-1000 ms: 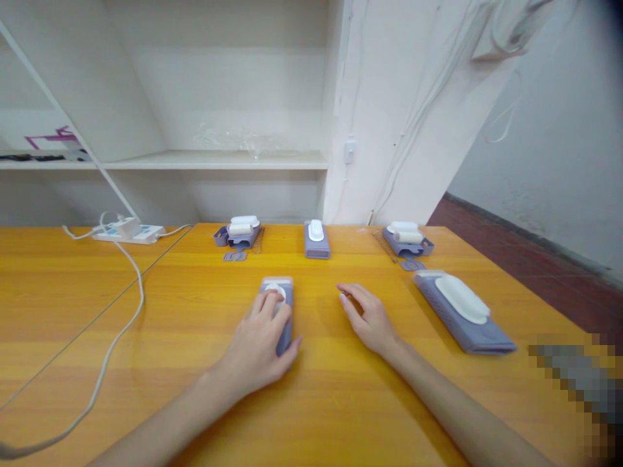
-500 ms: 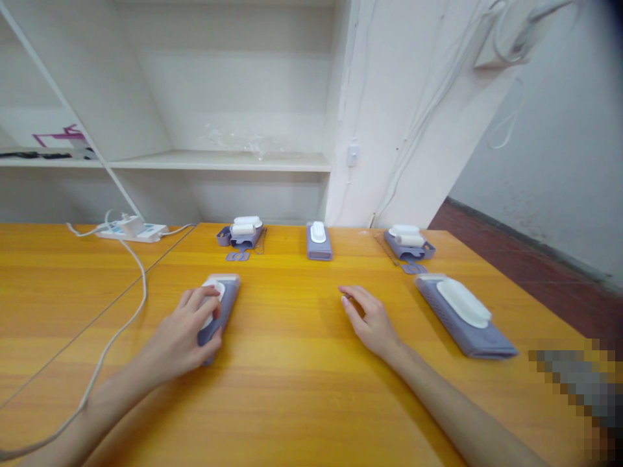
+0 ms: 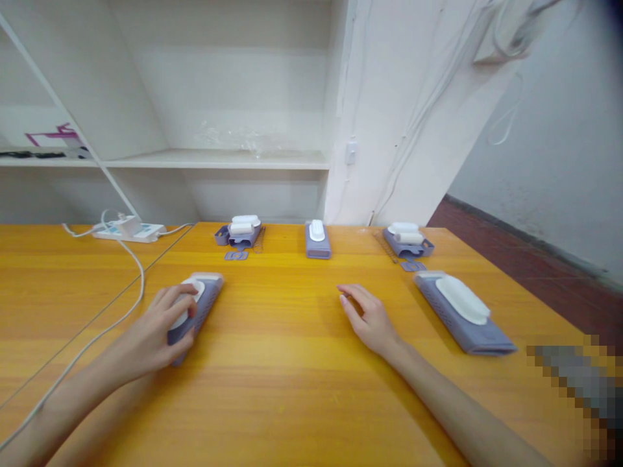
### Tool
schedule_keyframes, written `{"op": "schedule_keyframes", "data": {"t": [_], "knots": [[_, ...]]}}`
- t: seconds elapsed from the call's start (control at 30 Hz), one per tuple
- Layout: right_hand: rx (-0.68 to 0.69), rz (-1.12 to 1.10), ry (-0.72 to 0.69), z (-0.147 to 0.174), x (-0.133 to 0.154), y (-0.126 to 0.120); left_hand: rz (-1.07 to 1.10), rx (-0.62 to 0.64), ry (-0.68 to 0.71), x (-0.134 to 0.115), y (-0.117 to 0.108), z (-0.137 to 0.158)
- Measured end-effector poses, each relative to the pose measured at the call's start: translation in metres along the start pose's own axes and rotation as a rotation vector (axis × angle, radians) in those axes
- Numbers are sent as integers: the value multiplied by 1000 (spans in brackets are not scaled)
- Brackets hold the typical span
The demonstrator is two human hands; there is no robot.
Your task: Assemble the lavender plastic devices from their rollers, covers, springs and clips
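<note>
Our left hand point(image 3: 168, 324) is clamped on the near left case point(image 3: 208, 299), fingers curled over its white top point(image 3: 198, 285); the case lies on the desk point(image 3: 292, 402), nearer to us than the middle case point(image 3: 318, 248) and well to its left. Our right hand point(image 3: 367, 318), nearer to us than the middle case and a little to its right, holds nothing, thumb and fingers apart. Farther right of the middle case sits the near right case point(image 3: 445, 318). With the left rear case point(image 3: 248, 240) and right rear case point(image 3: 406, 249) on either side of the middle case, we count five purple cases. Each of those two has one white roller point(image 3: 242, 229) and one flat plate point(image 3: 236, 255) beside it. One power strip point(image 3: 150, 232) lies far left of the middle case. A second ago we had the near left case almost straight ahead; it has since shifted left and turned, while our right hand and the other four cases have stayed put.
</note>
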State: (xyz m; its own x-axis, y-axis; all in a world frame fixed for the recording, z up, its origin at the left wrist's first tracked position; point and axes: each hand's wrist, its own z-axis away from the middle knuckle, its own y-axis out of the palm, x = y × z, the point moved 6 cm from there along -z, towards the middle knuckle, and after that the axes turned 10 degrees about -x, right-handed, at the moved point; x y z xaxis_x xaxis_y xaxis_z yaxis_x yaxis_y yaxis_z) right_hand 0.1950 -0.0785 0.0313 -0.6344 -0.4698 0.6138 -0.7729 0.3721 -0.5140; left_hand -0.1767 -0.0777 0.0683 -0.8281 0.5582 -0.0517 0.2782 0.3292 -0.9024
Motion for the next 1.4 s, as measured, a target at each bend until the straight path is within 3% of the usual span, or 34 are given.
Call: {"op": "schedule_keyframes", "data": {"t": [0.13,0.27,0.33,0.43,0.57,0.73,1.4], "knots": [[-1,6,-1,0,0,0,-133,-147,13,-6,-2,-7],[9,12,-9,0,-1,1,-133,-211,57,-48,8,-24],[22,21,-14,1,-1,2,-96,-149,63,-78,21,-36],[55,44,-33,2,-1,5,-52,57,75,-120,53,-58],[102,113,-99,3,5,9,14,210,3,-148,92,-84],[167,193,-182,4,11,13,-2,218,-129,-151,108,-103],[184,237,-221,4,13,15,4,191,-181,-149,107,-98]]}}
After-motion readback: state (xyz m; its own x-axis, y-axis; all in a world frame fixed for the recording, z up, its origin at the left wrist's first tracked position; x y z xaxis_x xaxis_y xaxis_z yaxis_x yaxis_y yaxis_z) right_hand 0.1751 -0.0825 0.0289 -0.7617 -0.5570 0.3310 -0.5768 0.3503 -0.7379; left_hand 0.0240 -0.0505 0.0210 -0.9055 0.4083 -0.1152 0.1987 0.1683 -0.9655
